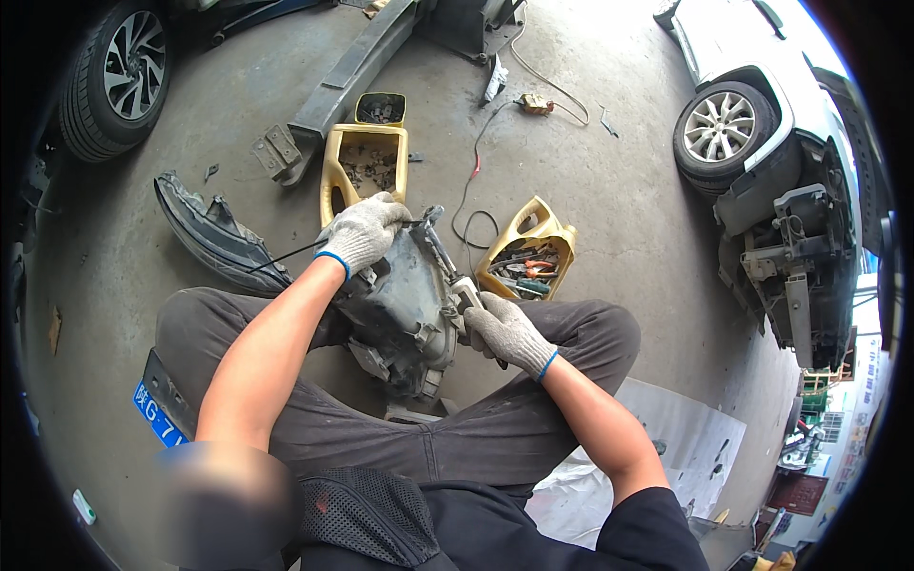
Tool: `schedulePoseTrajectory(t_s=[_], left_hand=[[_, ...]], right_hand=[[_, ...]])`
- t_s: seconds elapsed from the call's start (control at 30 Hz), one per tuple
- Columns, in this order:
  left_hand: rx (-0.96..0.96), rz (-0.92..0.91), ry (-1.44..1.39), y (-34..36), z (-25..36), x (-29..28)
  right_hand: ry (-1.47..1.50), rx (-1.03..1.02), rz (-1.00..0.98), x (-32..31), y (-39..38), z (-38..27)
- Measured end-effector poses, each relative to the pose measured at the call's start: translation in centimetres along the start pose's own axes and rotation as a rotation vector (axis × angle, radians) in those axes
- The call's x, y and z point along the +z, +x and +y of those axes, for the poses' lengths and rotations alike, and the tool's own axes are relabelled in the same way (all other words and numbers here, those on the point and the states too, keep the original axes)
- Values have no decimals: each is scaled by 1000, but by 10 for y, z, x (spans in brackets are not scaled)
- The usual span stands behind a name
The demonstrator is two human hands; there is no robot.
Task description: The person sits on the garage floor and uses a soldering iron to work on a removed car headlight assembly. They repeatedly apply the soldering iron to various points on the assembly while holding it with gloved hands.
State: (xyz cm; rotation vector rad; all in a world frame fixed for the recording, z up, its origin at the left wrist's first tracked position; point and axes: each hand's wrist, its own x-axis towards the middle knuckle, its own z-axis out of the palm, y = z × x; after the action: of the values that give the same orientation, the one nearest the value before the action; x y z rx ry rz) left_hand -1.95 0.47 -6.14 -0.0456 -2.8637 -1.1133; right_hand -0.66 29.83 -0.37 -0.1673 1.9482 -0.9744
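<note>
A grey-black car headlight housing (395,295) rests between my knees, its ribbed back side turned up. My left hand (365,231), in a white knit glove with a blue cuff, is closed at the housing's far edge on a thin black rod (290,255), which sticks out on both sides of the fingers. My right hand (509,333), gloved likewise, is closed on a hand tool with a pale grey body (466,292). The tool's front end is against the housing's right side; its tip is too small to make out. A dark end pokes out below the fingers.
Ahead stand a cut-open yellow jug (367,133) with scraps, a small yellow bin (381,108) and another cut jug (526,252) of hand tools. A cable (465,202) crosses the floor. A second lamp (214,233) lies left. A white car (771,114) stands right.
</note>
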Motion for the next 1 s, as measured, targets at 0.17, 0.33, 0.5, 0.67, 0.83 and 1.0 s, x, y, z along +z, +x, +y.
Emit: schedulePoseTrajectory(t_s=[0.17,0.33,0.5,0.67,0.83,1.0], left_hand=[[1,-2,-5,0,3,-2],[5,1,-12,-1,2,-2],[39,17,-3,-1,-2,0],[46,25,-6,-1,-3,1],[43,16,-15,-1,-1,0],[29,5,-22,-1,-1,0]], right_hand=[[5,-2,-8,-1,1,1],[25,6,-14,-1,-1,-2],[16,22,-21,-2,0,-2],[13,21,-32,-3,0,-1],[10,28,-30,-3,2,1],[4,23,-29,-3,1,-1]])
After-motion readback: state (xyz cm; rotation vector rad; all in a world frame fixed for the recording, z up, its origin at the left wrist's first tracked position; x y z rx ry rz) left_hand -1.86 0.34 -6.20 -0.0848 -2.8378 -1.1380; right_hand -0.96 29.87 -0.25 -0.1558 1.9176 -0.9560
